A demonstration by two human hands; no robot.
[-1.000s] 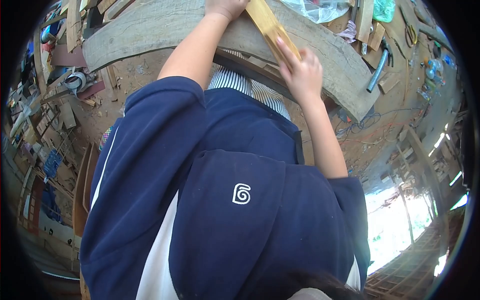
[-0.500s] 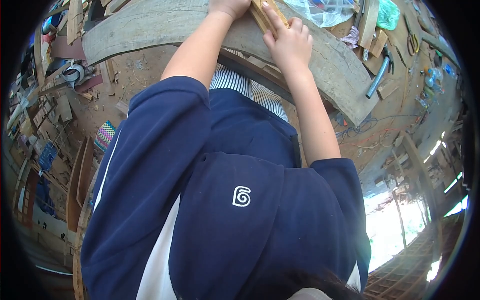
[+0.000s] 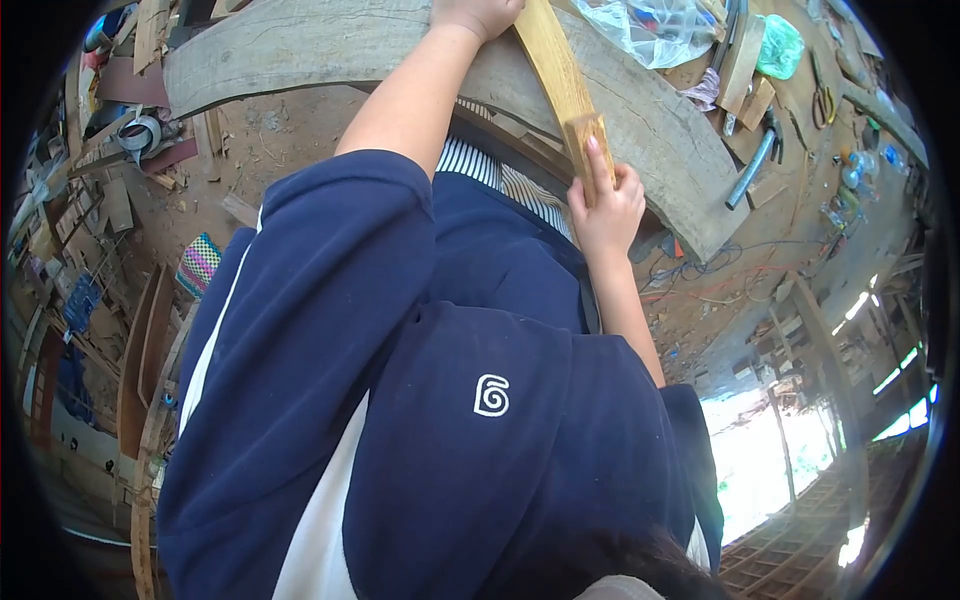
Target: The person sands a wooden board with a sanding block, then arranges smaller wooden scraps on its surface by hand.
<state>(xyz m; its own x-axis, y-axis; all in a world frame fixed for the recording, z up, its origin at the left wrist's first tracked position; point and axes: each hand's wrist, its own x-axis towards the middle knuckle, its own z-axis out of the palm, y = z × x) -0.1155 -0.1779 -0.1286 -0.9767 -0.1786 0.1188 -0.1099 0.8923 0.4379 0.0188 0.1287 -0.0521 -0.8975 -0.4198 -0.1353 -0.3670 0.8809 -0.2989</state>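
Note:
A pale yellow, slightly curved wooden strip (image 3: 553,62) lies across a large curved grey plank (image 3: 290,50). At the top edge of the view my left hand (image 3: 482,16) is closed on the strip's far part, its fingers partly cut off by the frame. My right hand (image 3: 610,215) grips a small wooden block (image 3: 584,140) at the strip's near end, the index finger stretched along its top. The block seems to rest against the strip; its underside is hidden.
Right of the plank lie a clear plastic bag (image 3: 655,30), a green bag (image 3: 779,47), a hammer-like tool with a blue handle (image 3: 752,165) and pliers (image 3: 824,100). A roll of tape (image 3: 143,142) and scrap wood are at left. Cables (image 3: 715,262) trail over the dirt floor.
My right hand and the block have slid down and right, from near my left hand to the strip's near end, uncovering more strip. My left hand stays near the top edge.

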